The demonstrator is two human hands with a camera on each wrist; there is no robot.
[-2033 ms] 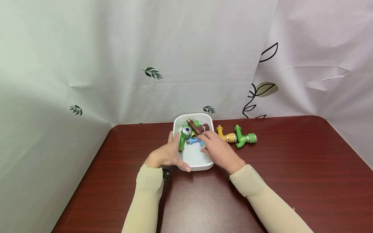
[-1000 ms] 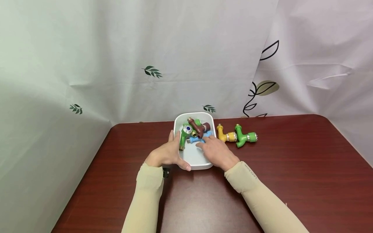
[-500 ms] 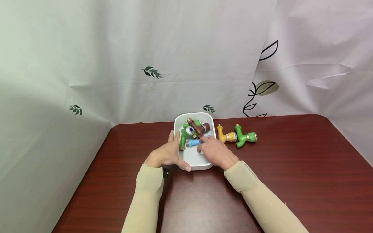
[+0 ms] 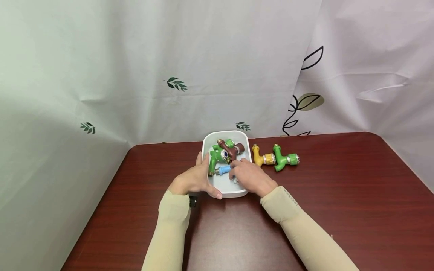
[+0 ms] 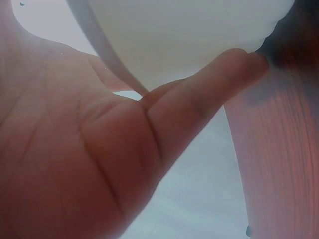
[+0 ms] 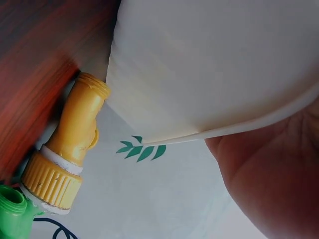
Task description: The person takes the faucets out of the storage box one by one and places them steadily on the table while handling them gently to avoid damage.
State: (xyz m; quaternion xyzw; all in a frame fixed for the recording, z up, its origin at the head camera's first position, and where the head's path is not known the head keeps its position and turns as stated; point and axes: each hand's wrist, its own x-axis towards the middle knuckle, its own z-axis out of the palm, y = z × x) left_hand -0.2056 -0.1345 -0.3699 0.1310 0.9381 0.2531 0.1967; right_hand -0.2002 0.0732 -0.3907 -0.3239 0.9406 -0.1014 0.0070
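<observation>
A white tray point(image 4: 226, 195) holds several taps. My left hand point(image 4: 193, 180) rests along its left side, fingers straight and thumb at the near corner; the left wrist view shows that palm point(image 5: 114, 144) against the tray's outer wall. Inside the tray, my right hand point(image 4: 252, 176) has its fingers curled on a light blue tap point(image 4: 223, 170), covering its handle end. A brown tap point(image 4: 232, 151) lies just beyond those fingers. Left of it is a green tap point(image 4: 213, 163) with a silver, blue-centred knob, and another green tap point(image 4: 230, 143) lies partly hidden behind the brown one.
Right of the tray, a yellow tap point(image 4: 259, 158) and a green tap point(image 4: 281, 160) lie side by side on the dark red table point(image 4: 339, 195). A white curtain point(image 4: 203, 67) with leaf prints hangs behind the table's far edge.
The blue tap has shifted nearer to me and turned under my right hand. The silver-knobbed green tap's knob has swung to the right. My left hand stays put.
</observation>
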